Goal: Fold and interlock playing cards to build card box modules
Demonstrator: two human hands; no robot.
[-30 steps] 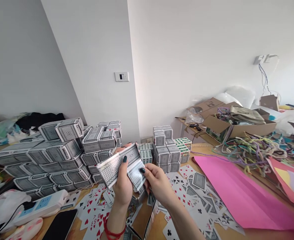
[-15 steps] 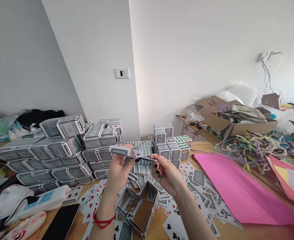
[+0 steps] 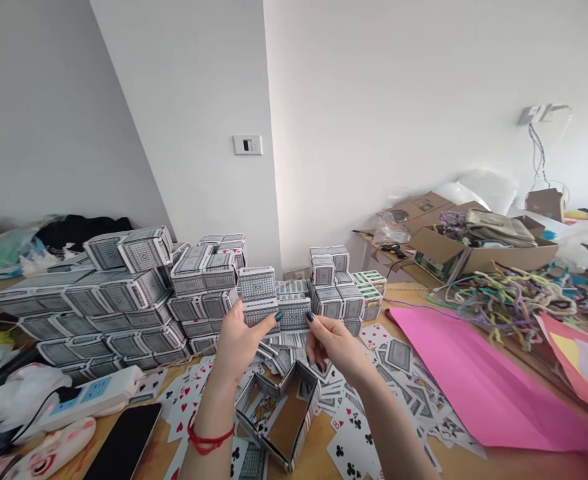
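Between my hands is a stepped piece of joined, folded playing cards (image 3: 294, 316), its grey patterned backs facing me. One section rises higher at the left. My left hand (image 3: 238, 343) grips the left part, thumb pressed on the front. My right hand (image 3: 335, 343) pinches the right end between thumb and fingers. Below them on the table lies an open frame made of folded cards (image 3: 301, 417), with a few cards inside. Loose playing cards (image 3: 357, 443) spread around and under my forearms.
Stacked card-covered blocks (image 3: 119, 293) stand at the left, with a smaller stack (image 3: 331, 293) behind my right hand. A power strip (image 3: 94, 397) and a phone (image 3: 124, 443) lie front left. Pink paper (image 3: 474, 380), tangled yarn (image 3: 509, 300) and a cardboard box (image 3: 494, 257) occupy the right.
The card piece, seen nearly edge-on before, has been turned so its patterned faces show. Both hands have turned with it and keep hold. The view has shifted slightly.
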